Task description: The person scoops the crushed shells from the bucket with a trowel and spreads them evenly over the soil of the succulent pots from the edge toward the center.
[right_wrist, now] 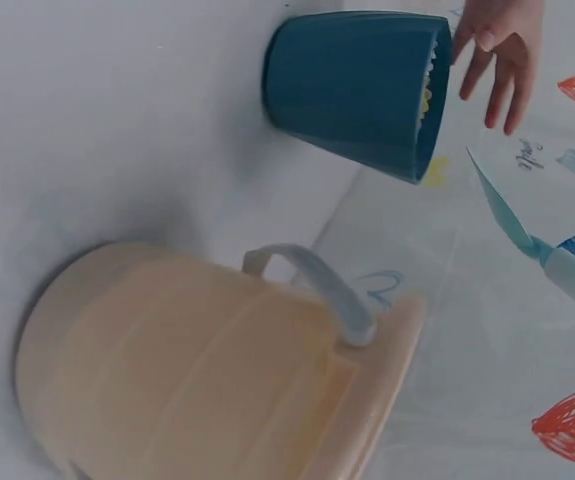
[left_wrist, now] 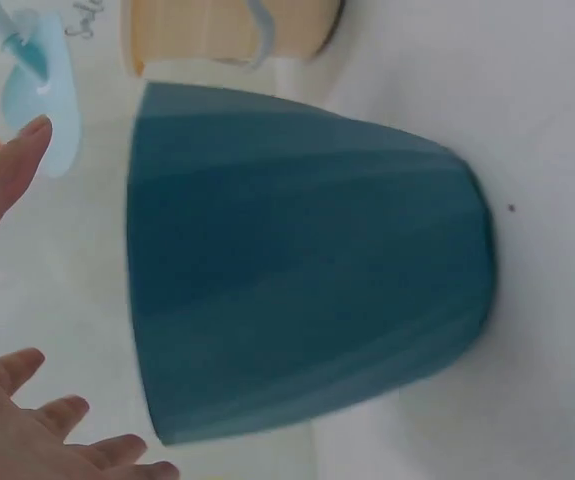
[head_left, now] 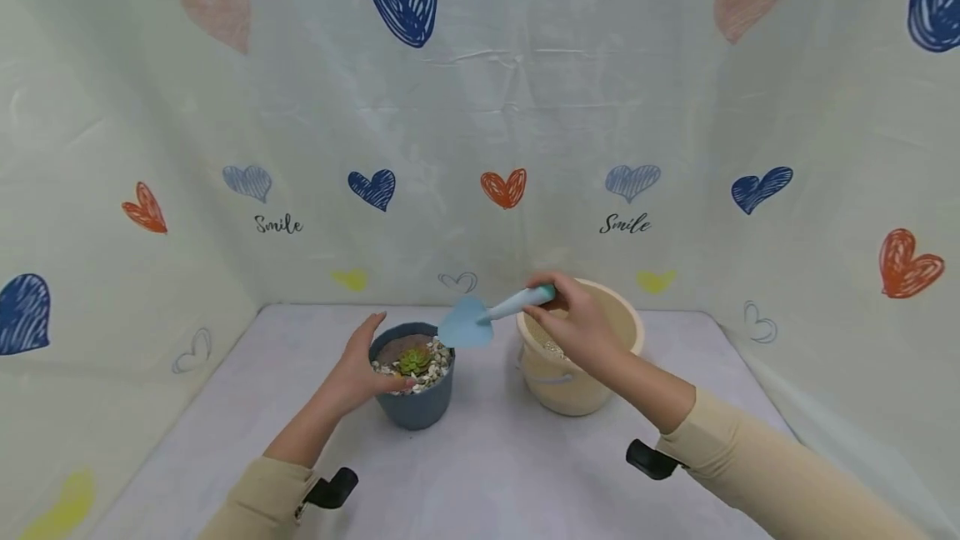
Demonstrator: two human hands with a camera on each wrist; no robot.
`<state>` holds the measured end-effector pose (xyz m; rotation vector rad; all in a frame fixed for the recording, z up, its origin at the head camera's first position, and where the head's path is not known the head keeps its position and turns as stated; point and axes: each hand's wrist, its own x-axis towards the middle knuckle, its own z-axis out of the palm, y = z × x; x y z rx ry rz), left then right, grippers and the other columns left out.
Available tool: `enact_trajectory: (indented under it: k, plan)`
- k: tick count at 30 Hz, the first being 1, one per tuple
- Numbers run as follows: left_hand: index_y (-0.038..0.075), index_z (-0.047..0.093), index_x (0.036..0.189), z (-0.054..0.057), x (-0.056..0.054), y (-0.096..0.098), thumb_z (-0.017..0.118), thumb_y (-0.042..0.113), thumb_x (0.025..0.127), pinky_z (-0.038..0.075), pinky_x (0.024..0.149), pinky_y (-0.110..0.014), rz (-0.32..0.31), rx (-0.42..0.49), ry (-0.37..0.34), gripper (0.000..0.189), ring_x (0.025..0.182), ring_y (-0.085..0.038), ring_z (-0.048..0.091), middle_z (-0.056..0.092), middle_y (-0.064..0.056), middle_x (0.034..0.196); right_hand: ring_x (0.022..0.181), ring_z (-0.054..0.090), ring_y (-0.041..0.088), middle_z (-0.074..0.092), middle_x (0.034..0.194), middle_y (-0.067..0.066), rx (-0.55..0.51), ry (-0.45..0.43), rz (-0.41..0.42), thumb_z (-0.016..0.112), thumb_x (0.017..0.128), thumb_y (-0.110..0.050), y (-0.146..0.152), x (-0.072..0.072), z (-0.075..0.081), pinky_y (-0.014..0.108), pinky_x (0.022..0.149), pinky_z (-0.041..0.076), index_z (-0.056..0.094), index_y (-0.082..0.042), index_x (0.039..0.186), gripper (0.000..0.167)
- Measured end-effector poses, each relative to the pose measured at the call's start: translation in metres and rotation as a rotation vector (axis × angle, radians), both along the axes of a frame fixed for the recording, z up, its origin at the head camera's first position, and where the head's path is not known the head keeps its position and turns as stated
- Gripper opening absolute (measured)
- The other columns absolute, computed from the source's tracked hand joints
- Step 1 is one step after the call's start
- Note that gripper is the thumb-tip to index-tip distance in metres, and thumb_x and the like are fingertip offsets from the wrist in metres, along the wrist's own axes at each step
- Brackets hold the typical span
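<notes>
Beige sleeves [head_left: 750,461]; stubby black device [head_left: 335,488] at each wrist; left hand [head_left: 354,369] and right hand [head_left: 579,325] bare

- Light-blue trowel [head_left: 501,308]: aloft, tilted, blade lowermost.
- Dark-blue pot [head_left: 416,408]: upright toward the table's [head_left: 487,473] back edge, holding green succulent [head_left: 413,361], pale pebbles [head_left: 438,367].
- Cream bucket [head_left: 566,398]: upright, right of the pot.

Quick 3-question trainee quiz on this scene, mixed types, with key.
1. Which hand holds the trowel?

2. In the head view, where does the bucket stand relative to the pot?
A) to its left
B) to its right
C) in front of it

3. True or false: stones lie in the pot beside the plant.

Key:
1. The right hand.
2. B.
3. True.
</notes>
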<state>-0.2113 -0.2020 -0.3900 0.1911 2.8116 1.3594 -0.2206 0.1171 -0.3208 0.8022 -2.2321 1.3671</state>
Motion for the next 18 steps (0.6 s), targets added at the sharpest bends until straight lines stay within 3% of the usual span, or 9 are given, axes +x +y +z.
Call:
enact_trajectory:
  k: [4, 8, 18]
  plan:
    - [0.003, 0.018, 0.154, 0.007, -0.001, 0.015, 0.088, 0.024, 0.072, 0.024, 0.107, -0.066, -0.04, -0.045, 0.061, 0.11, 0.143, -0.045, 0.011, 0.009, -0.023, 0.159, 0.09, 0.067, 0.026, 0.065, 0.103, 0.013, 0.004, 0.028, -0.066, 0.071, 0.083, 0.01, 0.02, 0.01, -0.008, 0.024, 0.078, 0.055, 0.059, 0.004, 0.108, 0.028]
    - [0.006, 0.021, 0.155, 0.013, -0.003, 0.038, 0.088, 0.027, 0.073, 0.025, 0.107, -0.066, -0.074, -0.052, 0.084, 0.108, 0.144, -0.042, 0.013, 0.01, -0.019, 0.16, 0.087, 0.068, 0.023, 0.066, 0.102, 0.012, 0.009, 0.111, -0.115, 0.072, 0.082, 0.011, 0.043, 0.017, -0.012, 0.019, 0.077, 0.054, 0.058, 0.005, 0.108, 0.031]
    - [0.006, 0.031, 0.152, 0.015, -0.011, 0.099, 0.09, 0.027, 0.069, 0.029, 0.108, -0.06, -0.203, -0.009, 0.112, 0.104, 0.144, -0.038, 0.02, 0.019, -0.016, 0.159, 0.089, 0.061, -0.001, 0.066, 0.111, 0.015, -0.02, 0.209, -0.235, 0.07, 0.079, 0.017, 0.089, 0.028, -0.019, 0.011, 0.079, 0.05, 0.056, 0.007, 0.111, 0.036]
